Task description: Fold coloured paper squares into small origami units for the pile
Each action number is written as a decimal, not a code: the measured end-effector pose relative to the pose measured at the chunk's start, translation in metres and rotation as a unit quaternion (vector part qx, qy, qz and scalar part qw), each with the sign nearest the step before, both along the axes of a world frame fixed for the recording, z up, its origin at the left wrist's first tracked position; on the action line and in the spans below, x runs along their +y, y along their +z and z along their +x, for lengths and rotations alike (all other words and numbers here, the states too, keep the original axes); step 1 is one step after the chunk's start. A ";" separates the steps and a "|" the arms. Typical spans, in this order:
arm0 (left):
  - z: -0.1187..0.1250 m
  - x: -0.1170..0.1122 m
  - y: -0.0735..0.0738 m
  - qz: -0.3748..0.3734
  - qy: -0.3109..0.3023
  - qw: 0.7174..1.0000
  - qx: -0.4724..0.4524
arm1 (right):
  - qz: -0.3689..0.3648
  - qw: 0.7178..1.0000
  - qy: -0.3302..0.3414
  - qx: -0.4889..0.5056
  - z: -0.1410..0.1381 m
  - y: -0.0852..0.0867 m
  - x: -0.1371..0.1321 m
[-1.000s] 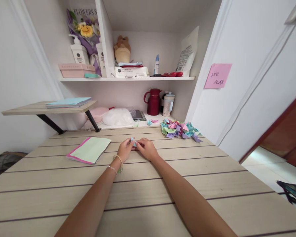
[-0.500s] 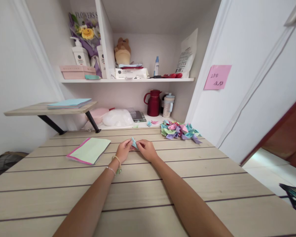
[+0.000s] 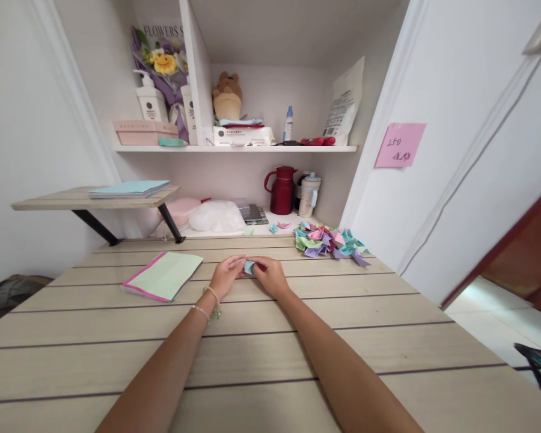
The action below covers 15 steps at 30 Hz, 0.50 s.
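A small folded piece of light blue paper [image 3: 249, 267] is pinched between my two hands, just above the middle of the table [image 3: 270, 337]. My left hand [image 3: 228, 273], with bracelets at the wrist, grips its left side. From the right, my right hand [image 3: 269, 275] holds it between thumb and fingers. Parts of the paper are hidden behind the fingertips. To the left lies a stack of square paper [image 3: 165, 275], light green on top with a pink edge showing. A heap of folded paper pieces [image 3: 329, 240] in several colours lies at the back right.
A small raised shelf [image 3: 72, 198] at the left carries a stack of blue paper [image 3: 128, 189]. Behind the table, a cubby holds a red jug [image 3: 282, 191], a cup [image 3: 309, 195] and a clear plastic bag [image 3: 216, 215]. Two small folded pieces lie near the jug.
The blue paper has been turned between my fingers and sits slightly lower, its raised point no longer showing. My hands have drawn closer together. The view has shifted slightly.
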<state>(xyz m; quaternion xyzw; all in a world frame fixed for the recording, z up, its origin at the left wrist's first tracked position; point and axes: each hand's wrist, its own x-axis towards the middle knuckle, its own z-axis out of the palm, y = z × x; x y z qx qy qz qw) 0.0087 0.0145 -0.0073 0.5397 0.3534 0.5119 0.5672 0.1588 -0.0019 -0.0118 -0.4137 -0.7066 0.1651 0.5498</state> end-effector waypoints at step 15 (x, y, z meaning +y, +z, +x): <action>0.003 -0.001 -0.002 0.043 0.015 0.997 0.058 | -0.063 0.996 0.015 0.063 0.002 -0.003 0.004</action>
